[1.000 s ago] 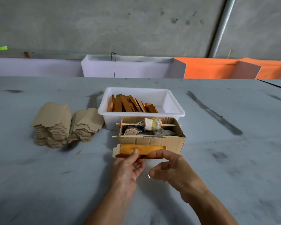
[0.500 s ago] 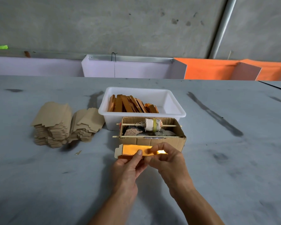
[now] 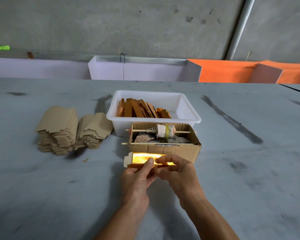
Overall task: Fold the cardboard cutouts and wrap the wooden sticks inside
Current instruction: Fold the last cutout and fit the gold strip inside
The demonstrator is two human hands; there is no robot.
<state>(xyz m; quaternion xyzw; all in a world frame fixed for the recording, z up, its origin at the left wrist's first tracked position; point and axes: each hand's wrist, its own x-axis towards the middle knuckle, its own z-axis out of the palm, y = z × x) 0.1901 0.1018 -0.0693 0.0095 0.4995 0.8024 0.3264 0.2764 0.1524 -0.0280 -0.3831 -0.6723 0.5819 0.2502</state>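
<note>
Right now both hands meet at a folded cardboard cutout point(image 3: 137, 159) with a shiny gold inner face, held just above the bench point(image 3: 59, 196) in front of a brown cardboard box point(image 3: 171, 149). Its long axis runs left to right, the notched end tab pointing left. The left hand point(image 3: 137, 177) pinches it from below, thumb on the gold face; the right hand point(image 3: 178, 172) curls its fingers over the right part. Behind the box, a white plastic tub point(image 3: 185, 110) holds a pile of orange-brown wooden sticks point(image 3: 139, 109). Well to the left lie two stacks of flat cardboard cutouts point(image 3: 68, 129).
</note>
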